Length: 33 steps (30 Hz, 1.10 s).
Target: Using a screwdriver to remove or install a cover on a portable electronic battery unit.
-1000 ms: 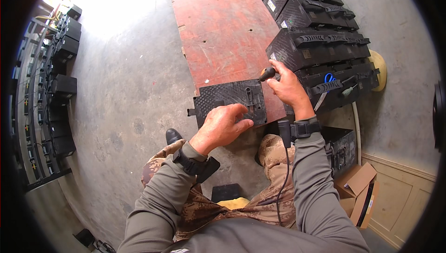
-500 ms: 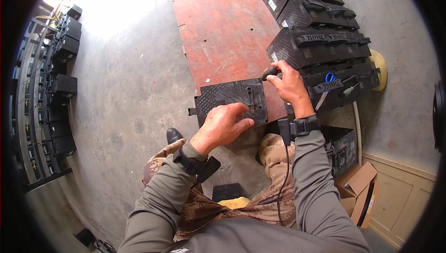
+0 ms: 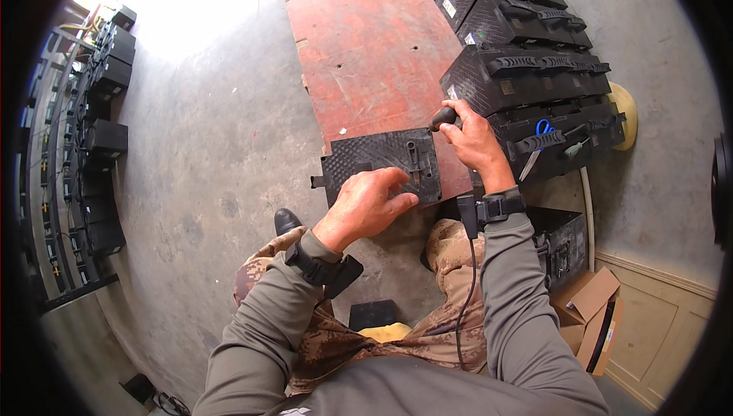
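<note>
On rusty red board, left hand [image 3: 366,206] presses ribbed black panel [image 3: 382,164]; right hand [image 3: 473,141] grips rounded black tool handle [image 3: 443,117].

Black panel on our rust-red board

We see a black cross-hatched panel [image 3: 385,162], a black tool handle [image 3: 443,117], black cases [image 3: 527,72], blue scissor handles [image 3: 544,126], a grey concrete floor [image 3: 221,149], our olive sleeves [image 3: 519,294], brown camouflage trousers [image 3: 343,340] and tan cardboard [image 3: 592,305].
</note>
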### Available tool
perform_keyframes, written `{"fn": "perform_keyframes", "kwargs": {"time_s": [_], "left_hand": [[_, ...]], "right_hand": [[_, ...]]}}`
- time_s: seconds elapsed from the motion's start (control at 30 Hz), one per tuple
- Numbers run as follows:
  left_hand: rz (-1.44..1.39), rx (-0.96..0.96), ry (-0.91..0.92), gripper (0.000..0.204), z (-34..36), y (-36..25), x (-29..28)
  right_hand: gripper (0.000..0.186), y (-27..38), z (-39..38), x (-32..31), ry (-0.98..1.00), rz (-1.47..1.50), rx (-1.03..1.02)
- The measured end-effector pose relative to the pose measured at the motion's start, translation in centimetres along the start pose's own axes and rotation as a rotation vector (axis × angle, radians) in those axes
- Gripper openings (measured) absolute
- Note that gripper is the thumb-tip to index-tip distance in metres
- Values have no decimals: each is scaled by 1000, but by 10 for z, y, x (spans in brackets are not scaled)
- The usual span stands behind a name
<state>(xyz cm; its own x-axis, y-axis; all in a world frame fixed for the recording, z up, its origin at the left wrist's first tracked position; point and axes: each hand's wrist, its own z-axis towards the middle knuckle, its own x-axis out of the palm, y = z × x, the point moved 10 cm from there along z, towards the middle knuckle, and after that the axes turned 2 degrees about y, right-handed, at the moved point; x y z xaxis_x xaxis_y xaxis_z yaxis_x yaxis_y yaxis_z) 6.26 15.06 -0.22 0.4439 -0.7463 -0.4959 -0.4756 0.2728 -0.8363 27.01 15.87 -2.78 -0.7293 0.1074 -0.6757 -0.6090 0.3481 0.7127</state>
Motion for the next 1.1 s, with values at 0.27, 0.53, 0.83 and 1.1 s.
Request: {"fn": "perform_keyframes", "kwargs": {"time_s": [0.27,0.53,0.83,1.1], "left_hand": [[10,-9,14,37,1,0,1],[-17,-18,-44,36,-2,2,-10],[-66,-55,-140,34,-12,2,-40],[-90,-39,-242,30,-20,-5,-60]], "right_hand": [[38,0,-2,-10,28,-89,-7],[36,3,-24,-24,83,-362,10],[33,-4,-48,-25,155,-457,9],[30,-6,-51,-21,108,-431,-61]]}}
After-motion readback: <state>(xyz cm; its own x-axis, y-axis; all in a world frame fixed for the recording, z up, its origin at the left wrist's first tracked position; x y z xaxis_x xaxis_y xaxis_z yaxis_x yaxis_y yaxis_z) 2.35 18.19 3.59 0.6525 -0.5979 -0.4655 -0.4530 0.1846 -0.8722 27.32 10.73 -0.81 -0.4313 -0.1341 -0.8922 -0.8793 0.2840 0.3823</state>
